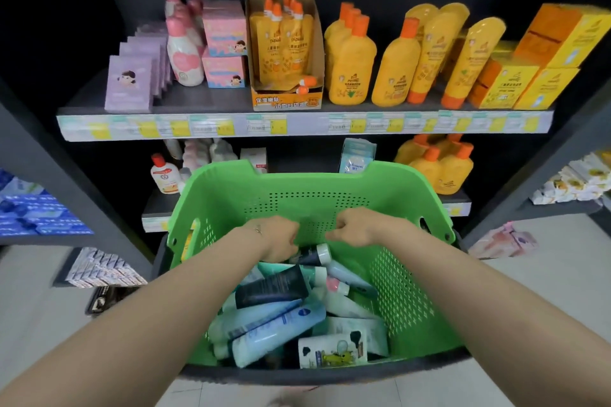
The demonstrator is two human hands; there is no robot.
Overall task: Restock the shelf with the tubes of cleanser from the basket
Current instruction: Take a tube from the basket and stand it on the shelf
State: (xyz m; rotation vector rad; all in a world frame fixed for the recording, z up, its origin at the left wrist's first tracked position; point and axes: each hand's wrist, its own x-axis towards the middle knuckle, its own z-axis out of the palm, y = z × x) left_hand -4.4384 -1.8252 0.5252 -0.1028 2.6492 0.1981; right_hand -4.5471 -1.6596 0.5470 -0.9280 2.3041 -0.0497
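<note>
Green perforated plastic basket [406, 274] holds a heap of cleanser tubes [277, 330], pale blue, white and dark navy, lying crosswise. Both hands are over the basket's far end, near each other but not touching. The left hand [281, 238] curls down at a dark tube with a white cap [317, 254]; I cannot tell whether it grips it. The right hand [353, 228] hovers above the heap, fingers curled, nothing visible in them. Beyond the basket, a dark shelf [205, 99] carries yellow bottles with orange caps [352, 69].

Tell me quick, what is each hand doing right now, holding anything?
Left hand: fingers curled down among the tubes; cannot tell if it holds one.
Right hand: fingers curled, nothing in it.
</note>
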